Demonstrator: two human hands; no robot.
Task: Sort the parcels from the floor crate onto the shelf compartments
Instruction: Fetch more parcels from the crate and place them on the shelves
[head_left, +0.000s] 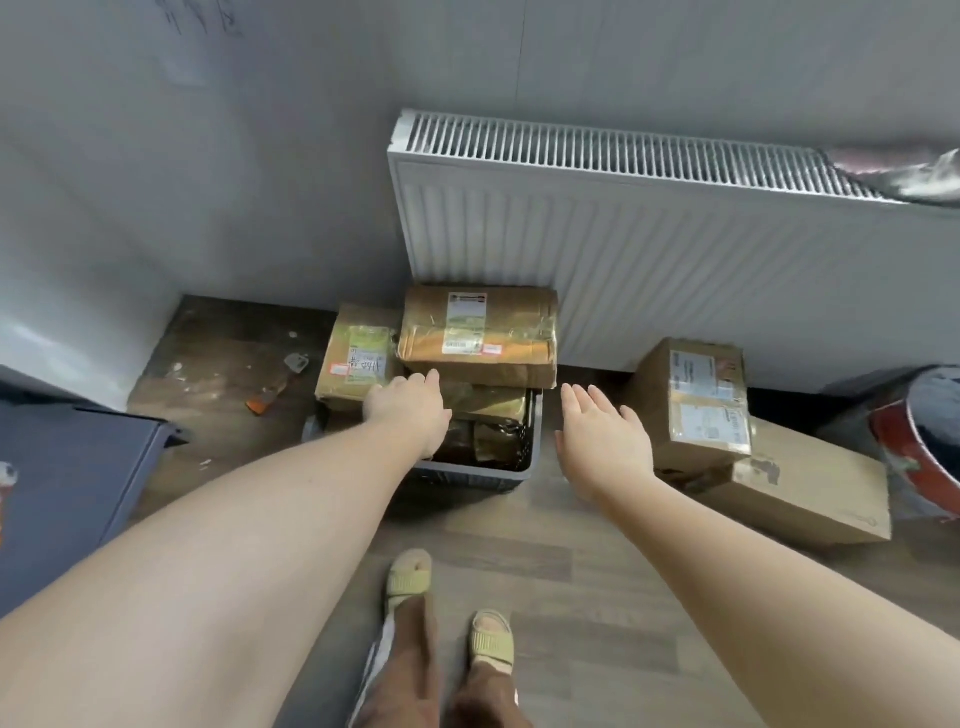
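A dark grey floor crate (478, 475) stands against the wall below a radiator, piled with brown parcels. The top parcel (478, 332) is a large taped brown box with white labels. A smaller labelled parcel (358, 358) leans at the crate's left. More dark wrapped parcels (493, 436) lie inside. My left hand (410, 410) reaches over the crate's left side, fingers apart, just below the top parcel and holding nothing. My right hand (602, 436) hovers open to the right of the crate, palm facing left. No shelf is in view.
Two cardboard boxes (696, 405) (800, 493) sit on the floor to the right. A white radiator (649, 249) hangs on the wall. A blue-grey bin (67, 478) stands at left, a red-rimmed container (919, 441) at far right. My sandalled feet (447, 608) are below.
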